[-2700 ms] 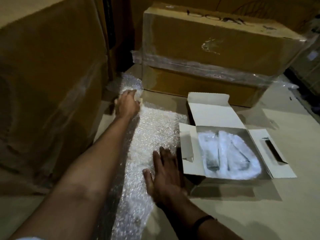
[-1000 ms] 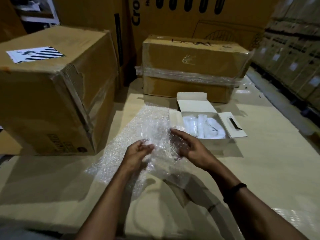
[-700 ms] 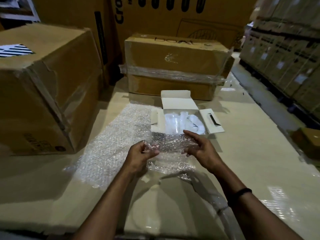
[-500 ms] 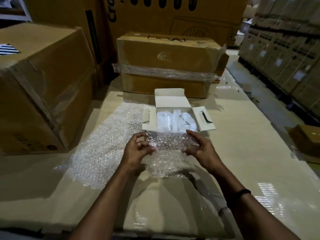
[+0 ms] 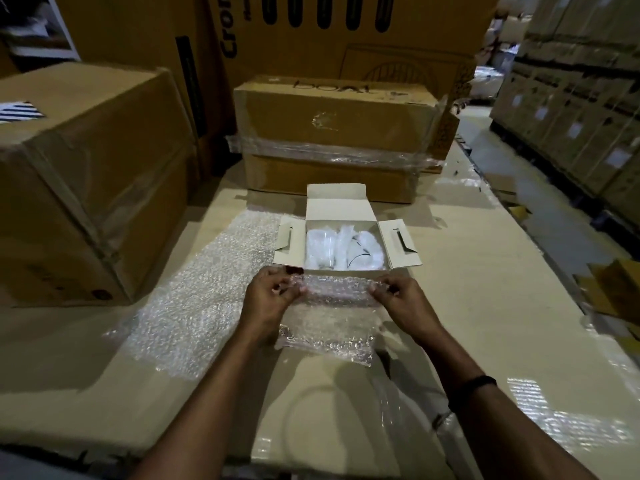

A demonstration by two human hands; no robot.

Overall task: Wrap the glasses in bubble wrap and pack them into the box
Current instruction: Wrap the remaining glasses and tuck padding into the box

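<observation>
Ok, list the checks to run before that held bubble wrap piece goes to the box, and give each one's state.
1. The left hand pinches one end of the bubble wrap piece: ok.
2. The right hand pinches the other end: ok.
3. The white box stands open, flaps folded out: ok.
4. The wrapped glasses lie inside the box: ok.
5. Room in the box for more: cannot tell.
6. A glass inside the held piece: cannot tell.
</observation>
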